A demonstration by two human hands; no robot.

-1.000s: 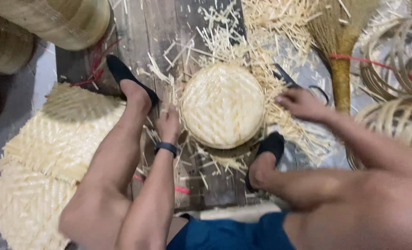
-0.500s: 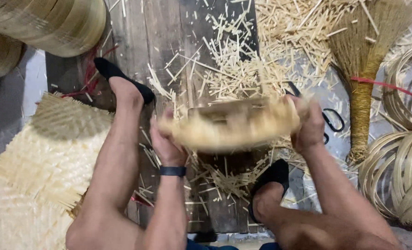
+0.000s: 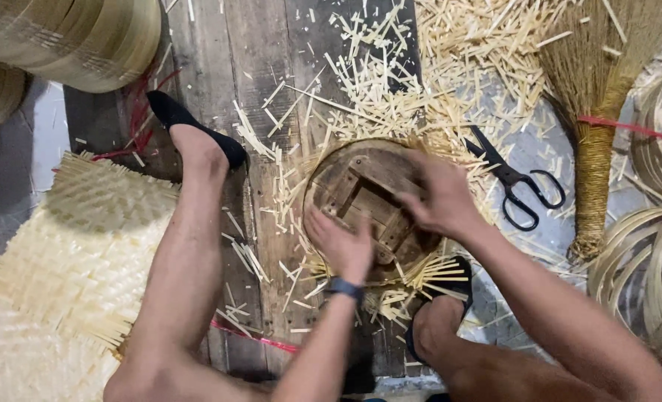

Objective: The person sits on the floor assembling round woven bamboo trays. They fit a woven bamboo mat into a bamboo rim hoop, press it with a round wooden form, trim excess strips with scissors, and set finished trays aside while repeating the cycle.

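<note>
Wooden round mould, rim partly hidden under left hand, right hand

Soft, even daylight fills the scene, bright without harsh glare. Shadows are short and diffuse: a dim patch lies under the stacked baskets, and darker wood shows beside the black shoe below them. Pale bamboo offcuts to the right of those baskets look slightly washed out. Both hands show mild motion blur. The frame edges bend slightly, as with a wide lens.
</note>
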